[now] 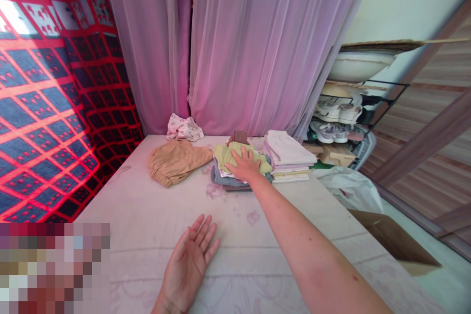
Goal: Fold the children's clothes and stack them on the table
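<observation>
Beneath the spread right hand (244, 165), the middle of a yellow-green garment (222, 153) is hidden; creased and softly bunched, it tops a stack of clothes (241, 183) whose lower layers are hard to tell apart. The right arm reaches out nearly straight, palm down, fingers apart. Nearer, the left hand (191, 257) turns palm up, fingers loosely extended, its forearm cut off below. Left of the stack lies a tan garment (176, 161); to the right, a pale folded pile (287, 149).
</observation>
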The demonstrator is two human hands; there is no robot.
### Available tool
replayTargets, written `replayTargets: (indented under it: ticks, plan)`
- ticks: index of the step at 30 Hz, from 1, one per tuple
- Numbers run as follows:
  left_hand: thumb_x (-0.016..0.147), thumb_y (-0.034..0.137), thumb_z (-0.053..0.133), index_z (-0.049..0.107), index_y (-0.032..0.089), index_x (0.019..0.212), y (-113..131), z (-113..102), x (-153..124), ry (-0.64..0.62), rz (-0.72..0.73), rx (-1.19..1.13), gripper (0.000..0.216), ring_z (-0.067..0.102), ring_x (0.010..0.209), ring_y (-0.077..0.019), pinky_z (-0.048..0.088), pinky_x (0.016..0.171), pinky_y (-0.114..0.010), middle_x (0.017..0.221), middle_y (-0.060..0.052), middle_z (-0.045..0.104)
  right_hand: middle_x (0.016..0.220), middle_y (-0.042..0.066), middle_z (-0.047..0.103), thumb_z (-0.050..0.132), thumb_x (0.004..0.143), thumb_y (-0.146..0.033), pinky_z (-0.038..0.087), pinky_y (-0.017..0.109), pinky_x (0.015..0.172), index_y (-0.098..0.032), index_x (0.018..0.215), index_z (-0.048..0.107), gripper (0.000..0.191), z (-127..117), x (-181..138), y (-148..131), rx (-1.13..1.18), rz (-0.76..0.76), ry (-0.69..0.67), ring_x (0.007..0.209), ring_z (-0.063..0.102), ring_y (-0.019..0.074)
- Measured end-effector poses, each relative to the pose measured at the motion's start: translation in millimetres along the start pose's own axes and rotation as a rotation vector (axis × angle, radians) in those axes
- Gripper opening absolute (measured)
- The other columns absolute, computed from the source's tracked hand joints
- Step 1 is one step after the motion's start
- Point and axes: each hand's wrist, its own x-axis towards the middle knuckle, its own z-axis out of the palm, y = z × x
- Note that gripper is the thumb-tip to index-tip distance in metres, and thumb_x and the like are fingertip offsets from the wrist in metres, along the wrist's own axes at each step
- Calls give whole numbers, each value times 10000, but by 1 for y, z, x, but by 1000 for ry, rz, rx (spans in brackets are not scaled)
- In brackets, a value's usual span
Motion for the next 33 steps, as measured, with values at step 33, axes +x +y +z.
replayTargets:
  ticks: [33]
  plan:
    - [937, 320, 380, 679, 167, 1058, 66, -10, -5, 159, 339, -436, 356, 522, 1233, -231, 435, 1020, -412, 1232, -106, 638, 1480, 86, 364, 452, 897, -324, 283, 399, 1062, -285, 1340, 486, 446, 53, -56, -159, 6, -681, -80, 1350, 315, 226]
